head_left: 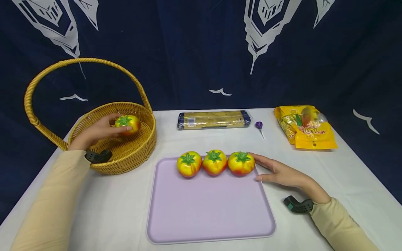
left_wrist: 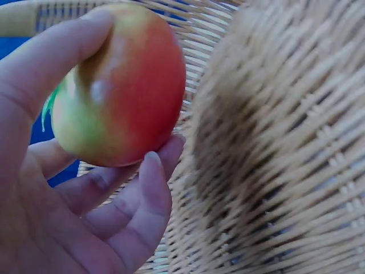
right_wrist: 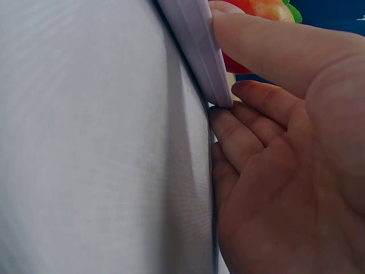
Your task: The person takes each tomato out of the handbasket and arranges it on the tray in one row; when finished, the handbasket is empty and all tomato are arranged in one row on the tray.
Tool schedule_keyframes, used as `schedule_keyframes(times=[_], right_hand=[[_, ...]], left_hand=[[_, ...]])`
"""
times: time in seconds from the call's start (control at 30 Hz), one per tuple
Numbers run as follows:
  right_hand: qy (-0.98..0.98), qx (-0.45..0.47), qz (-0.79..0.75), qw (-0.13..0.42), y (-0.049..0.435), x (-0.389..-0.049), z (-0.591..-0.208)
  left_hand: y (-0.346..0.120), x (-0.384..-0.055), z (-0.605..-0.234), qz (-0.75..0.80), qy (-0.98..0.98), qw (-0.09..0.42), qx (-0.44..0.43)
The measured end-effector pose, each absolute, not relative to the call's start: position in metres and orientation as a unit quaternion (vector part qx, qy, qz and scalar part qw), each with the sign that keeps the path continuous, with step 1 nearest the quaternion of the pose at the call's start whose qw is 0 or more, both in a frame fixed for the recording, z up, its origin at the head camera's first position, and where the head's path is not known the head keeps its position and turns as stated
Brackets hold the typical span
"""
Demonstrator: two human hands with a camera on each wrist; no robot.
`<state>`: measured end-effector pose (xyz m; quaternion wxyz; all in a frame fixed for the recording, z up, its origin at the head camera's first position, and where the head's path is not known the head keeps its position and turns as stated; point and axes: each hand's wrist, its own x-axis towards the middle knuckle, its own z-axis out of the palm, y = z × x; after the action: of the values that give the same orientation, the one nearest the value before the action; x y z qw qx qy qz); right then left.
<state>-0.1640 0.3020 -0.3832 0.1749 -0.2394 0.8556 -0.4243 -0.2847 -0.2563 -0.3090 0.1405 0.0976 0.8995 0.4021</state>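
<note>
Inside the wicker basket (head_left: 138, 153), my left hand (head_left: 98, 130) holds a yellow-red toy tomato (head_left: 133, 124) with a green leafy top. In the left wrist view, thumb and fingertips grip the tomato (left_wrist: 137, 85) beside the woven wall (left_wrist: 285, 131). My right hand (head_left: 281, 172) is at the upper right corner of the lilac tray (head_left: 210, 209). The right wrist view shows its thumb over the tray rim (right_wrist: 199, 51) and its fingers at the outer edge. Three similar tomatoes, left (head_left: 189, 164), middle (head_left: 215, 163) and right (head_left: 241, 164), stand in a row along the tray's far side.
The basket's tall handle (head_left: 86, 61) arches above the left forearm. Behind the tray lie a long gold packet with dark ends (head_left: 213, 119), a purple lollipop (head_left: 259, 126) and a yellow candy bag (head_left: 309, 130). A dark blue curtain (head_left: 188, 52) hangs behind the white-covered table (head_left: 110, 212).
</note>
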Motion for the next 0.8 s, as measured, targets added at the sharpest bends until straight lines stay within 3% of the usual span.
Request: schedule_keyframes(times=[0.2, 0.47, 0.8], right_hand=[[0.857, -0.236, -0.422, 0.178, 0.301, -0.164, -0.384], [0.859, -0.243, -0.416, 0.172, 0.302, -0.165, -0.382], [0.858, -0.242, -0.418, 0.175, 0.303, -0.165, -0.383]], left_hand=[[-0.253, -0.267, -0.285, 0.432, 0.892, 0.102, 0.084], [-0.224, -0.223, -0.261, 0.464, 0.88, 0.007, 0.102], [-0.178, -0.176, -0.272, 0.496, 0.855, 0.004, 0.148]])
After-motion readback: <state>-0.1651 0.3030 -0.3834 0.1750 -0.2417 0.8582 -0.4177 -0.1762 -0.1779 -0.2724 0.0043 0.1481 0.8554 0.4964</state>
